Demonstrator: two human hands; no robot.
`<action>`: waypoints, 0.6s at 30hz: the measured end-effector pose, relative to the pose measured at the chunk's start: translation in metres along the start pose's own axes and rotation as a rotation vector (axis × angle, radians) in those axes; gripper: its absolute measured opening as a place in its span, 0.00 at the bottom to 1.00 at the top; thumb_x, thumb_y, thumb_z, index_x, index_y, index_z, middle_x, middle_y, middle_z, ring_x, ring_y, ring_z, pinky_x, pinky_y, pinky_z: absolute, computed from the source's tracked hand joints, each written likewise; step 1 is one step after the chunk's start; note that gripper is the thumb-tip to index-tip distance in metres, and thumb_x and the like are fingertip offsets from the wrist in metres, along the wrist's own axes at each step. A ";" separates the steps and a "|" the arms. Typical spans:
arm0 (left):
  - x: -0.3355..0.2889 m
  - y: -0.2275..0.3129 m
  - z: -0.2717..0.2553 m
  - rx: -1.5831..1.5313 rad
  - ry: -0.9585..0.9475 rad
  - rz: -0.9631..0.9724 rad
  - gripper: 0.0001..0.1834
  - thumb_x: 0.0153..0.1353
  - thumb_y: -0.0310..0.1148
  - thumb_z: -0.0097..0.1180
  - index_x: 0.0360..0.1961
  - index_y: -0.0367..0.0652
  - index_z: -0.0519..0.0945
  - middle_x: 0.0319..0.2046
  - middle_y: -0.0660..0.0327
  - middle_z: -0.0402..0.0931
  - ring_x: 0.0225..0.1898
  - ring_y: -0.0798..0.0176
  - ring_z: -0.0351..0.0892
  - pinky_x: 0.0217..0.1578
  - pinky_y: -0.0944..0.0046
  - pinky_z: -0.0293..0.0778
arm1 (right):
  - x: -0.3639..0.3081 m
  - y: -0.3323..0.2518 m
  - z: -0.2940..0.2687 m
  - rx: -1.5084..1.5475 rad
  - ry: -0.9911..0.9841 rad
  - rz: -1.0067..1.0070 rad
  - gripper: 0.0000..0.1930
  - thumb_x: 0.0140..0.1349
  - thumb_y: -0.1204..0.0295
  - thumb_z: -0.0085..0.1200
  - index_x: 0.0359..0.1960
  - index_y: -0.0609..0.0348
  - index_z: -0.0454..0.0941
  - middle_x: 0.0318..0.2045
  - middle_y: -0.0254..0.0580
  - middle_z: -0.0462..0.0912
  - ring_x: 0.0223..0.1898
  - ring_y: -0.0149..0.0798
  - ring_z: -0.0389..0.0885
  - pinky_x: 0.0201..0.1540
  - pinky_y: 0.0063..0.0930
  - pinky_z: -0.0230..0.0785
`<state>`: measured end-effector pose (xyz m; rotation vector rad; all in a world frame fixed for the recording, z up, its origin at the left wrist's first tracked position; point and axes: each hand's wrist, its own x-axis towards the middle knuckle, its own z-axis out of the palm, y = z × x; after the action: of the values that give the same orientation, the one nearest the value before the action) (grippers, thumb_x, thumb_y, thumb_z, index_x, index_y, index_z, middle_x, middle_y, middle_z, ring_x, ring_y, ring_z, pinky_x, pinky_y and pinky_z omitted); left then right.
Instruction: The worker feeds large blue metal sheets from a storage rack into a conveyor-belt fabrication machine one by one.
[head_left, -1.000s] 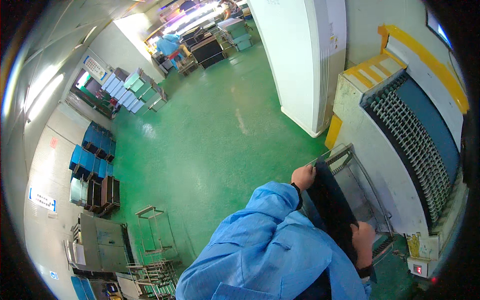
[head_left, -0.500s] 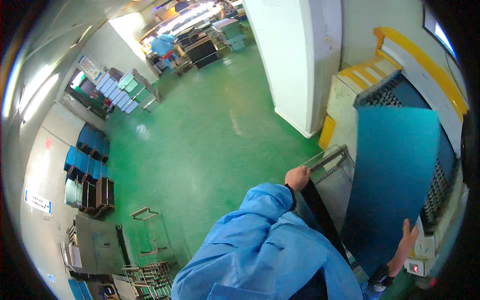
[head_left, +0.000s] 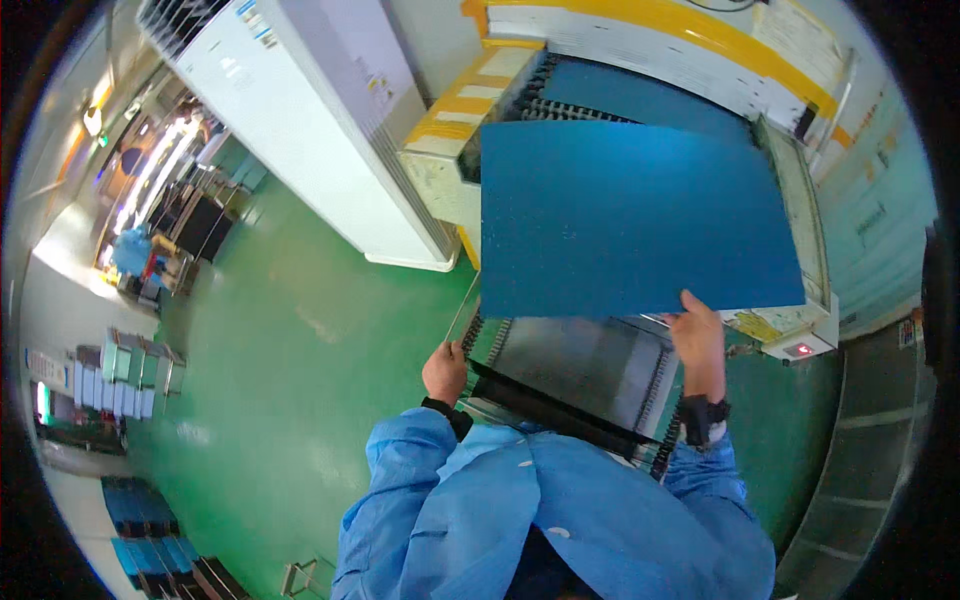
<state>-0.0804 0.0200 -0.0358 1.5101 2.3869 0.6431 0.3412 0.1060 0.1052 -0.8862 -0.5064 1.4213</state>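
My right hand (head_left: 697,345) grips the near edge of a large flat blue panel (head_left: 640,220), thumb on top near its right corner. The panel is held out over the roller bed of a machine; what lies under its far part is hidden. My left hand (head_left: 445,373) is closed on the left side bar of a slotted rack (head_left: 585,360) close to my body. Toothed strips run along the rack's sides, and a black bar crosses its near end. Part of the rack is hidden beneath the blue panel.
Another blue sheet (head_left: 650,95) lies on the machine (head_left: 455,140) behind black rollers (head_left: 575,112). A tall white cabinet (head_left: 320,130) stands to the left. A grey metal cabinet (head_left: 860,450) is at the right. Stacked bins (head_left: 130,365) line the far left.
My view has swung right toward the machine. The blue panel, upright and lengthwise before, now lies crosswise in front of me over the rollers. My left hand remains at the rack.
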 end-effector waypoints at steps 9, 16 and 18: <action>0.004 -0.001 0.003 0.043 0.023 0.018 0.19 0.69 0.44 0.42 0.31 0.42 0.77 0.28 0.46 0.79 0.32 0.38 0.79 0.32 0.41 0.72 | 0.042 0.034 0.008 0.149 0.052 0.029 0.03 0.60 0.75 0.61 0.32 0.58 0.79 0.40 0.41 0.81 0.41 0.40 0.78 0.48 0.43 0.70; 0.004 -0.003 0.007 0.025 0.013 0.028 0.19 0.70 0.45 0.42 0.33 0.42 0.77 0.29 0.47 0.79 0.31 0.38 0.78 0.31 0.41 0.71 | 0.069 0.034 0.041 0.186 0.025 0.010 0.04 0.63 0.74 0.60 0.38 0.57 0.78 0.39 0.39 0.82 0.41 0.39 0.79 0.50 0.42 0.70; 0.003 0.003 0.003 0.021 -0.005 0.010 0.19 0.70 0.45 0.42 0.33 0.42 0.77 0.29 0.47 0.79 0.32 0.38 0.78 0.31 0.42 0.71 | 0.082 0.044 0.039 0.197 0.034 0.002 0.06 0.63 0.73 0.59 0.40 0.57 0.78 0.39 0.39 0.82 0.42 0.39 0.79 0.49 0.42 0.71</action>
<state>-0.0778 0.0248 -0.0370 1.5305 2.3910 0.6175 0.2944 0.1911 0.0780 -0.7514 -0.3340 1.4283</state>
